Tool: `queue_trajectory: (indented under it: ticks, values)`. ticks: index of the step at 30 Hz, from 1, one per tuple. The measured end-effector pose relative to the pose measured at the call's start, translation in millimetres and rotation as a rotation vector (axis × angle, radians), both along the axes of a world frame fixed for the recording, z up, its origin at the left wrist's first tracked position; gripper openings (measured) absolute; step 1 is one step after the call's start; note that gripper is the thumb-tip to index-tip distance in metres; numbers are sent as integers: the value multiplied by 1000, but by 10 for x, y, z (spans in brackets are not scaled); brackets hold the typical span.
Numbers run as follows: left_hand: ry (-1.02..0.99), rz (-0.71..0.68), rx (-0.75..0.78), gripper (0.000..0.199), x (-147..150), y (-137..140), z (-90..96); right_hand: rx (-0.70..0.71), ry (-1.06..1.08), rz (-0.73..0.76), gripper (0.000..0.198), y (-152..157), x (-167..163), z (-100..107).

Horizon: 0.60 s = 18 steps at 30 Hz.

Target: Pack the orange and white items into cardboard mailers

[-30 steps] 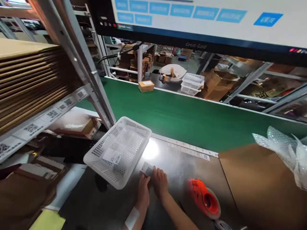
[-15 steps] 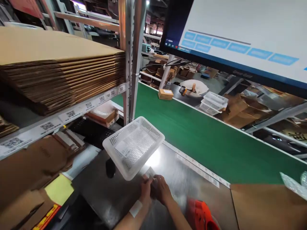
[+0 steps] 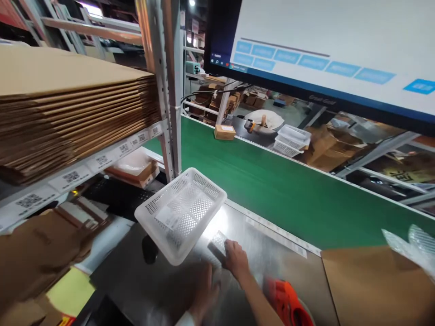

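Metal bench point(image 3: 272, 253) with brown cardboard point(image 3: 370, 285), white mesh basket point(image 3: 200, 207), both hands and a small packet point(image 3: 219, 239).
Bubble wrap point(image 3: 419, 246) tops the cardboard; a printed sheet point(image 3: 169, 217) lies in the basket. The right hand point(image 3: 237, 259) pinches the packet beside the basket; the left hand point(image 3: 205, 292), on it half a second earlier, has withdrawn, its grip too blurred to tell.

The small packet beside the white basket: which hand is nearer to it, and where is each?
Right. The right hand holds the small packet at its right end. The left hand, blurred, is apart from it, lower in the view.
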<state>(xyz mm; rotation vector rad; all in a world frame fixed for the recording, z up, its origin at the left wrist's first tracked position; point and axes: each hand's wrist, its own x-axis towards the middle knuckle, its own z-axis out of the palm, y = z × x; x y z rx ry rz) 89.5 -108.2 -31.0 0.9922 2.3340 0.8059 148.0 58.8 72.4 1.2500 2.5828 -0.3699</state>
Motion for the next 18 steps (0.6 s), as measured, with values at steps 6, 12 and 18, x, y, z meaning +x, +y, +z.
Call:
queue_trajectory:
  ticks: [6,12,18]
  values:
    - [50,-574,-99,82,-319,-814,-319,88,-5,13,60,318,122,31]
    - [70,-616,-139,82,-277,-824,-336,190,-4,10,55,-94,166,-123]
    - [166,-556,-69,68,-192,-767,-414,179,-20,17,73,-545,326,-229]
